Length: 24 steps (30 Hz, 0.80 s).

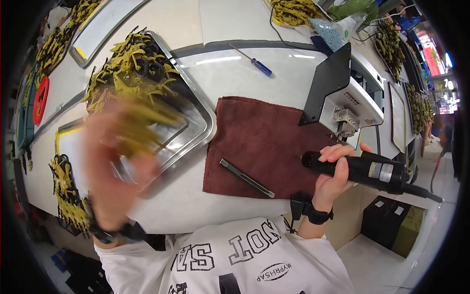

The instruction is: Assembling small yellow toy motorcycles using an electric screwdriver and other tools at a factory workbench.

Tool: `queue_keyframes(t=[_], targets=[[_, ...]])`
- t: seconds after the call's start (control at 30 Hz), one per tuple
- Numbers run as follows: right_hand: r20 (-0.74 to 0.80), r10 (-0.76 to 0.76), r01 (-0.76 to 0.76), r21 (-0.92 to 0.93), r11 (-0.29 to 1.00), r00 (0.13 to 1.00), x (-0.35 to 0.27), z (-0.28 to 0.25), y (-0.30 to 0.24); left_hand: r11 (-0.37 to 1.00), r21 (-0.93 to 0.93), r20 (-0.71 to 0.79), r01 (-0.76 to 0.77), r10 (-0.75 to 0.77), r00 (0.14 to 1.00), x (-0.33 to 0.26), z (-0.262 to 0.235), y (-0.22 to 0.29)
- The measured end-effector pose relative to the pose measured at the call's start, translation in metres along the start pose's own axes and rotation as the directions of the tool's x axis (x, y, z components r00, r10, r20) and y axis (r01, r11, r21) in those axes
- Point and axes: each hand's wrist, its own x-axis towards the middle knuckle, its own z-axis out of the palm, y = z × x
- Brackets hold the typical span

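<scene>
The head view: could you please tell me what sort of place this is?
It looks like a factory assembly bench. Metal trays hold heaps of yellow plastic parts, a small machine stands on the white table, and the right hand holds a black power tool over a brown cloth.

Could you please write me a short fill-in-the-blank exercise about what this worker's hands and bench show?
1. The right hand grips a black ____.
2. The blurred left hand holds a ____-coloured part over the tray.
3. A slim tool lies on the ____ cloth.
4. The screwdriver has a ____ handle.

Missing: power tool; yellow; maroon; blue
</scene>
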Motion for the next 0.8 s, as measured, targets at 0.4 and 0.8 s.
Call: queue_keyframes(t=[0.4, 0.8], targets=[[-0.134, 0.035, -0.042, -0.05, 0.998, 0.99, 0.006, 0.012, 0.001, 0.879, -0.155, 0.418, 0.451, -0.355, 0.836, -0.027, 0.111, 0.006], [0.108, -0.018, -0.009, 0.244, 0.97, 0.994, 0.002, 0.006, -0.01, 0.972, 0.231, 0.53, -0.039, -0.092, 0.843, -0.012, 0.121, -0.022]])
